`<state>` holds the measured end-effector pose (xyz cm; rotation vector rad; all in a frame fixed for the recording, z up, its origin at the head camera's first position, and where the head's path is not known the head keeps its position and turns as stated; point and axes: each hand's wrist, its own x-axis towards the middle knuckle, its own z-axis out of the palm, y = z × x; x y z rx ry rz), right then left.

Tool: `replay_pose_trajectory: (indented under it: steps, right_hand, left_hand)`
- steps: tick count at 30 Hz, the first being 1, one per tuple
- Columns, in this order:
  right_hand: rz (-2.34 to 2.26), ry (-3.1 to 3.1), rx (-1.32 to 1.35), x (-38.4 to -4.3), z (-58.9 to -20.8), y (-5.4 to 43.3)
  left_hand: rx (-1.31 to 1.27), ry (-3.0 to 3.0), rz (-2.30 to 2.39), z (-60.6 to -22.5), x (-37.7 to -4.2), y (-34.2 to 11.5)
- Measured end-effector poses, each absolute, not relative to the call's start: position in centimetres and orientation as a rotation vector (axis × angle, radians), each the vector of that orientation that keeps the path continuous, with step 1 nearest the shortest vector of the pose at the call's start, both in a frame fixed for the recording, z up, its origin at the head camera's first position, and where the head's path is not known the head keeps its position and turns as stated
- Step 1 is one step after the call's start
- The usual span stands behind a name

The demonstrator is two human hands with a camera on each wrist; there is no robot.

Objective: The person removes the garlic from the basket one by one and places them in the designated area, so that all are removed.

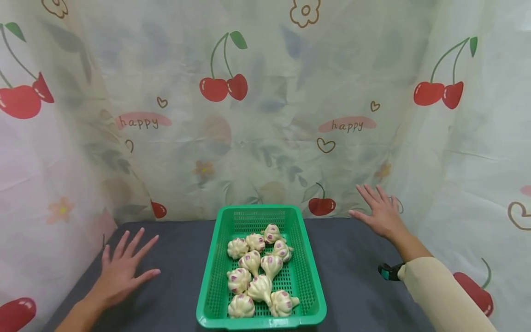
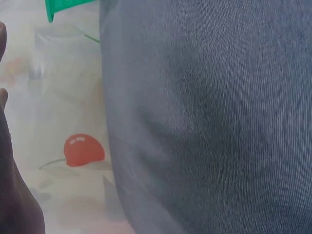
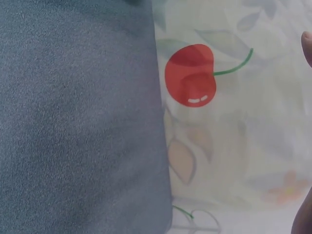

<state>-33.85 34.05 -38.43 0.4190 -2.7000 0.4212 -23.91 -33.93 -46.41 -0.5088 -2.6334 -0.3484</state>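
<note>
Several white garlic bulbs (image 1: 250,262) with purple marks lie in a green plastic basket (image 1: 312,272) in the head view. To the basket's left, my left hand (image 1: 120,272) hovers with its fingers spread and holds nothing. On the other side, my right hand (image 1: 381,214) is raised near the table's back edge, fingers spread and nothing in them. Both hands are apart from the basket. Only a sliver of the left hand (image 2: 14,180) shows at the edge of the left wrist view, and the right wrist view catches just a bit of the right hand (image 3: 304,214).
The basket stands mid-table on a dark grey cloth (image 1: 178,263). Behind and at both sides hangs a pale curtain (image 1: 265,152) printed with cherries, hearts and "happy". A dark band (image 1: 390,272) sits at the right wrist, by the cream sleeve (image 1: 444,295).
</note>
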Motion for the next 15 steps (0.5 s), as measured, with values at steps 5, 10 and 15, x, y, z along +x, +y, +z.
replay_pose_trajectory:
  steps: [5,10,15]
  right_hand:
    - [0.424,-2.707,0.426,-33.9,-38.1,33.4]
    - [0.425,-2.699,0.445,-34.3,-38.0,32.5]
    - [0.426,-2.69,0.474,-35.0,-38.4,31.6]
  left_hand:
    - [-0.547,-2.614,-0.367,-46.1,-23.7,-32.8]
    - [-0.589,-2.604,-0.397,-46.0,-23.5,-31.7]
    - [-0.626,-2.582,-0.423,-45.8,-22.9,-30.5]
